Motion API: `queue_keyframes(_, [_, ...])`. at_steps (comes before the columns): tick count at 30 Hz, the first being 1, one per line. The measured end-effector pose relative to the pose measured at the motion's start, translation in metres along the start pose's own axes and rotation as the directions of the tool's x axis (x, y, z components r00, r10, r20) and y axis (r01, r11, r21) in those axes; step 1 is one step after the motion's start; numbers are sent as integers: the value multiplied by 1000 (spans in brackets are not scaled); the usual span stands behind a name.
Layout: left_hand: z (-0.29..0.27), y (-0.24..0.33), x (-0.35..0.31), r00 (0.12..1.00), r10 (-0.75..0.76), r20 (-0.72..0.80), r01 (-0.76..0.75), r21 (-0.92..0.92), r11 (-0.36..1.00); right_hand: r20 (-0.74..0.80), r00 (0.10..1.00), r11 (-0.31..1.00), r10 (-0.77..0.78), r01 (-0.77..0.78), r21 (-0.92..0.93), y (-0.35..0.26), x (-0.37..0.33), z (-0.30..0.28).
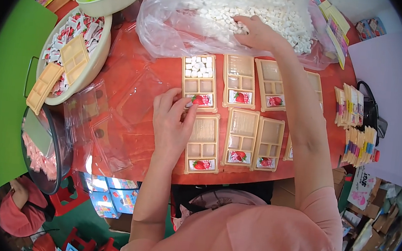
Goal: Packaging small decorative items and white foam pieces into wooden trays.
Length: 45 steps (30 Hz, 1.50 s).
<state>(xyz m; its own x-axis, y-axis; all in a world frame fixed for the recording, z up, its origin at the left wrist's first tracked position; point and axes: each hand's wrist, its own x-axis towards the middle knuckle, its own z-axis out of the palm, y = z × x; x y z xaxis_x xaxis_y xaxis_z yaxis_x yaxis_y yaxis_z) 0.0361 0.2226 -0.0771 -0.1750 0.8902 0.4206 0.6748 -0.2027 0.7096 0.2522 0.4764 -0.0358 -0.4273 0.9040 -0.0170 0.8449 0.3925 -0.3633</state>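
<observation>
Head view: a red table (167, 74) bears two rows of tan compartment trays. Toward its far edge lies a clear bag (166, 30) of white pieces (279, 17). The right hand (258, 33) reaches into them, fingers bent and parted; whether they pinch any is hidden. The left hand (170, 117) curls at the far row's leftmost tray (192, 85), thumb and forefinger close together by its strawberry packet (205, 100); a pinch cannot be confirmed. That tray's large compartment already holds white pieces; the other fully visible trays have packets but bare large compartments. The right arm (305, 101) partly hides the rest. Loose clear lids (108, 136) lie near the table's left edge.
</observation>
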Motion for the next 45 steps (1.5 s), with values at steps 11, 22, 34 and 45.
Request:
queue_keyframes(11, [3, 0, 5, 999, 38, -17, -38, 16, 999, -47, 999, 971, 23, -12, 238, 23, 11, 0])
queue_keyframes(22, [0, -3, 0, 998, 63, -23, -63, 15, 998, -15, 998, 902, -64, 64, 428, -24, -80, -4])
queue_keyframes(34, [0, -3, 1, 996, 91, -19, -90, 36, 995, -172, 985, 983, -30, 60, 175, -27, -102, 20])
queue_keyframes(45, [-1, -3, 1, 998, 61, 7, -61, 30, 998, -323, 944, 931, 70, 54, 361, -30, -105, 21])
